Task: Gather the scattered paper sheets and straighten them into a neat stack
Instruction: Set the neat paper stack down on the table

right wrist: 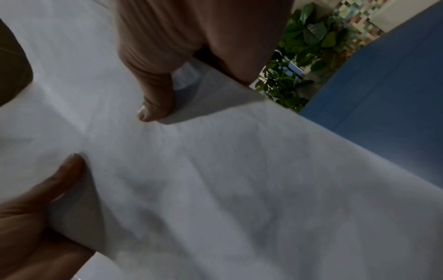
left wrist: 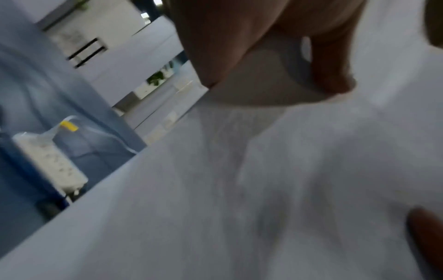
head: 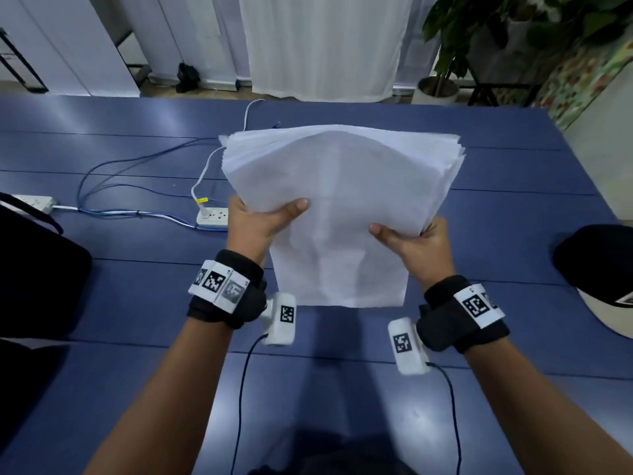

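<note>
A thick stack of white paper sheets (head: 339,207) is held up above the blue table (head: 120,286), bowed in the middle, its far edges fanned and uneven. My left hand (head: 260,224) grips the stack's left edge, thumb on top. My right hand (head: 407,240) grips the right edge the same way. In the left wrist view the paper (left wrist: 263,189) fills the frame under my left hand (left wrist: 275,62). In the right wrist view the sheets (right wrist: 239,180) run under my right hand (right wrist: 153,106), and the other hand's thumb shows at lower left.
A white power strip (head: 212,216) with white and blue cables lies left of the stack; a second strip (head: 34,202) sits at the far left. A black bag (head: 37,269) is at the left edge, a black-and-white cap (head: 599,279) at the right. A potted plant (head: 445,46) stands beyond the table.
</note>
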The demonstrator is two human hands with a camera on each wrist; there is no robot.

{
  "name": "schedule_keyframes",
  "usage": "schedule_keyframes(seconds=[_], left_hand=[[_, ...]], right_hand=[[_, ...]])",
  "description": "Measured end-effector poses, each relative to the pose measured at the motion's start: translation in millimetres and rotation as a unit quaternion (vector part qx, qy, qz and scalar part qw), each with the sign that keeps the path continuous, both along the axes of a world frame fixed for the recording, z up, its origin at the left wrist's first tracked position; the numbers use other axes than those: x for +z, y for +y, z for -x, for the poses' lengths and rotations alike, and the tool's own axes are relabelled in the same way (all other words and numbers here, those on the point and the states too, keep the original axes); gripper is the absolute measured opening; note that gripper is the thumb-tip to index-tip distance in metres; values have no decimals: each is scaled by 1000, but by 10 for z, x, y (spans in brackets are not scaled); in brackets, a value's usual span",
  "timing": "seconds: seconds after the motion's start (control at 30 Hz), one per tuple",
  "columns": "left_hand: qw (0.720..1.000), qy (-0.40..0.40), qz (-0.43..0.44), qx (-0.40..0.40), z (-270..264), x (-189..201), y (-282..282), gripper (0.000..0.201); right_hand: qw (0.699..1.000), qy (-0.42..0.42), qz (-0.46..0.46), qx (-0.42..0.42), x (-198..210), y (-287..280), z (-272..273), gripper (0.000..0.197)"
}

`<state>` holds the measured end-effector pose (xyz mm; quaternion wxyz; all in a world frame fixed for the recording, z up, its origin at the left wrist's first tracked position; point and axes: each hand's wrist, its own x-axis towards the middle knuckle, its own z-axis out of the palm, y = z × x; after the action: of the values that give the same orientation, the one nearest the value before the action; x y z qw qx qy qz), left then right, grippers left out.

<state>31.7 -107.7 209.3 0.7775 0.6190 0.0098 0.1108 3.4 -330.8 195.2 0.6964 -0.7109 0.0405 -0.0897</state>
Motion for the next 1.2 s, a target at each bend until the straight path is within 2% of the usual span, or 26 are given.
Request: schedule_keyframes(seconds=[0.07, 0.13, 0.2, 0.27, 0.37, 0.53, 0.67, 0.73, 0.83, 0.93, 1.07, 1.2], left_hand=[[1000, -13, 1, 8, 74, -11, -35, 62], [1000, -7, 9, 10, 163, -170, -35, 60], [999, 43, -8, 9, 262, -441, -22, 49], [992, 123, -31, -1, 402, -729, -18, 37], [979, 193, -63, -36, 566, -1014, -15, 37], [963, 233, -130, -43, 502, -1157, 52, 32], [958, 215, -182, -55, 431, -1057, 129, 27], [966, 191, -165, -58, 392, -959, 215, 26], [966, 188, -142, -106, 446, -896, 415, 22], [944, 205, -207, -156, 586, -1019, 687, 29], [949, 170, -256, -64, 794, -1154, 985, 25], [933, 207, -295, 18, 869, -1394, 1443, 28]], right_hand=[[1000, -5, -26, -18, -80, 45, 95, 20], [999, 15, -36, -25, -259, 83, 193, 19], [997, 62, -33, -16, -536, 109, 305, 19], [993, 116, -28, -6, -819, 114, 429, 28], [987, 158, -16, -16, -1020, 102, 513, 38], [986, 163, 19, -10, -1030, 78, 448, 37], [987, 153, 35, -36, -925, 120, 362, 24], [990, 130, 37, -38, -826, 156, 287, 20], [992, 118, 8, -38, -686, 231, 178, 22], [992, 126, 15, -14, -630, 404, 116, 21], [984, 167, 19, 51, -764, 782, 148, 20], [944, 275, 14, 184, -1155, 1185, 309, 34]])
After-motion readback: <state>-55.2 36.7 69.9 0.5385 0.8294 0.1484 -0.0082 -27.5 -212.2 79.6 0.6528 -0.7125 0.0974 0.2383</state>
